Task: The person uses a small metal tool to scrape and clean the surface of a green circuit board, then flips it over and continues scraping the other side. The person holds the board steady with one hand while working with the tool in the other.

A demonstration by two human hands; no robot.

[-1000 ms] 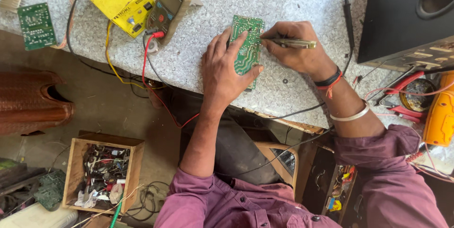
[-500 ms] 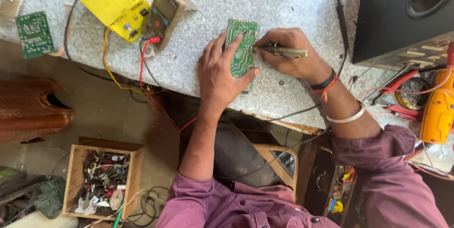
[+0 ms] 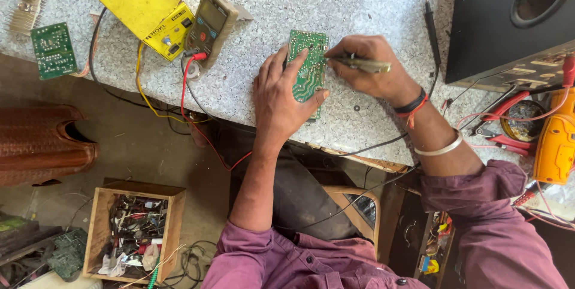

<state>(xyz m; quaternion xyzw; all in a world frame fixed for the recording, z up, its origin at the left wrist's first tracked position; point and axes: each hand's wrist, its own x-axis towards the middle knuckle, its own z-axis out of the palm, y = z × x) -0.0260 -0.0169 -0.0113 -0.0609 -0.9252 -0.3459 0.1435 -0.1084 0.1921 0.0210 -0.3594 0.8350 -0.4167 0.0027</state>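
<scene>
On the speckled grey table a green circuit board lies flat, near the front edge and roughly midway between the meters and the speaker. The left hand lies over it from the near side, palm down, fingers spread and pressing on the board's left half, with the thumb at its lower right edge. The right hand comes in from the right with its fingers closed around a slim metal probe, held like a pen; the tip meets the board's right edge near the top. The two hands sit close together, with the board between them.

To the left of the board stands a brownish multimeter with a red lead plugged in, and beside it, touching, a yellow meter whose yellow and black wires hang over the table edge. Farther left lie a second small green board and a finned heat sink. A black probe lies beyond the right hand, just beside a black speaker box. At the far right sits a yellow tool (only partly in view) among red wires. On the floor below stands a wooden box of loose parts.
</scene>
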